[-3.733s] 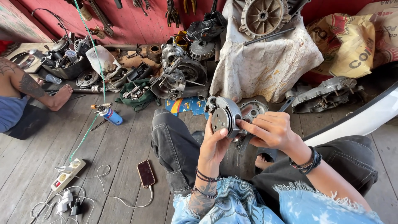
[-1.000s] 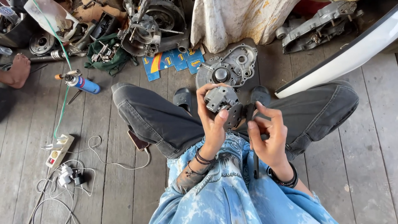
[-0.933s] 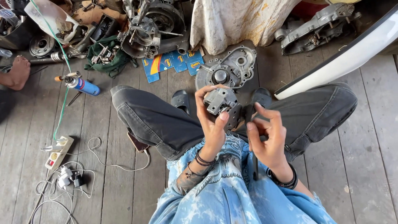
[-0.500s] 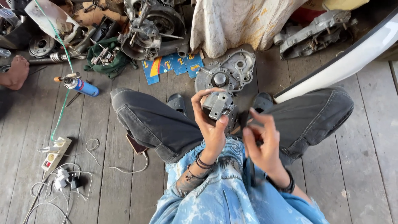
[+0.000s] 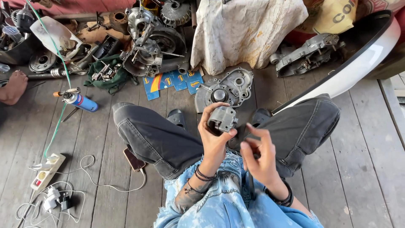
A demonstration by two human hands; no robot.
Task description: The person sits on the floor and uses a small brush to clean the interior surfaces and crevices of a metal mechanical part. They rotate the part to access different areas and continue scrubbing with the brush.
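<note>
Left hand: the left hand (image 5: 214, 137) is raised above the lap, fingers curled closed around a small grey metal housing (image 5: 222, 119); thumb on the near right edge, fingertips over the top left.
Metal housing: held clear of the floor, over the gap between the crossed legs, just in front of the engine case cover (image 5: 225, 89) lying on the boards.
Right hand: the right hand (image 5: 258, 157) sits just right of and below the housing, fingers (image 5: 258, 131) loosely bent and narrowly spread; whether they pinch a small item cannot be told. No contact with the housing is visible.
Wrists: dark bands on both wrists.
Legs: crossed, in grey trousers (image 5: 156, 139), boxing in the hands on left and right.
Left margin: a phone (image 5: 134, 159) on a white cable lies touching the left thigh; a power strip (image 5: 47, 171) and chargers sit well apart at lower left; a blue gas torch (image 5: 79, 101) lies beyond the left knee.
Far edge: an engine assembly (image 5: 152, 40), loose parts and a cloth-covered object (image 5: 247, 29) line the wall.
Right margin: a white curved panel (image 5: 358, 65) runs diagonally, close to the right knee.
Open room: bare floorboards (image 5: 363, 169) to the lower right.
Other person: a bare foot (image 5: 13, 88) at the left edge, well apart.
</note>
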